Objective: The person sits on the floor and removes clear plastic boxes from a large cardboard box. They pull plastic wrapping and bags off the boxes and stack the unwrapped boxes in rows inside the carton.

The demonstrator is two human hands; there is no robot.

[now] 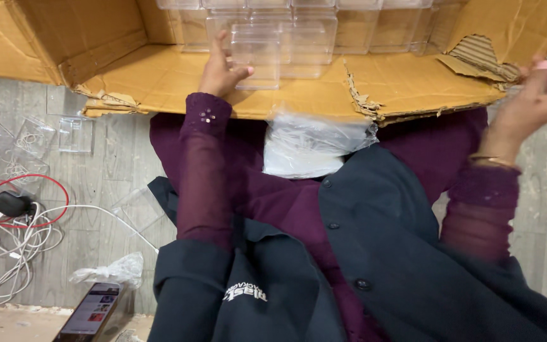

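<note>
Dark jacket (375, 253) with round buttons filled the near part of the view, worn over a purple garment with sheer sleeves. On the lap just beyond it lay a clear plastic bag (311, 147), partly tucked under the torn edge of a flattened cardboard box (413, 85). The left hand (220, 71) reached forward onto the cardboard, its grip spread around a clear plastic box (256, 56), fingers on the near wall and thumb against the side; that box stood at the front of a stack of clear boxes (324, 28) packed in rows against the back of the carton. The right hand (542, 88) was raised at the right edge, blurred, a gold bangle (492, 161) at the wrist; whether its grip held anything could not be told. On the grey floor to the left lay more clear boxes (74, 133), a tangle of white cables (14, 244), a red cable (45, 190) and a phone (90, 310).
</note>
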